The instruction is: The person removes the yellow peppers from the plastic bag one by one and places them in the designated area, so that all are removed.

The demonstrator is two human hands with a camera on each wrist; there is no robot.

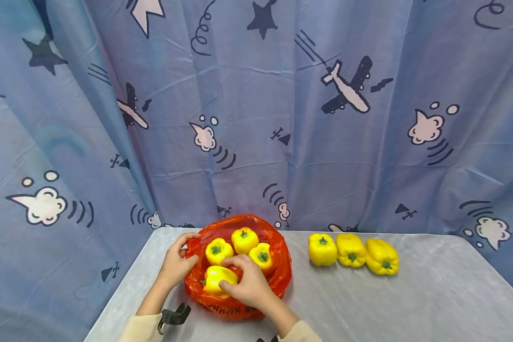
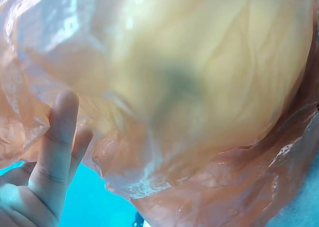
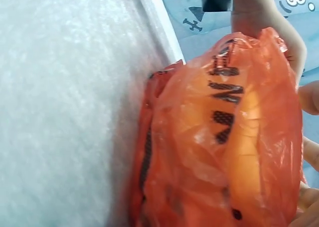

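A red plastic bag (image 1: 284, 280) stands with its mouth spread on the table, holding several yellow bell peppers. My left hand (image 1: 173, 266) holds the bag's left rim, thumb and fingers apart across the edge. Through the film, the left wrist view shows a blurred pepper (image 2: 209, 62) beside my extended left finger (image 2: 57, 132). My right hand (image 1: 250, 285) reaches over the front right rim, thumb and fingers curved about the front pepper (image 1: 213, 278), which lies on its side. In the right wrist view the bag (image 3: 199, 152) with dark lettering hides that pepper.
Three more yellow bell peppers (image 1: 350, 250) lie in a row on the grey-white table (image 1: 410, 304), right of the bag. A blue patterned curtain (image 1: 248, 118) hangs along the table's back edge and left side.
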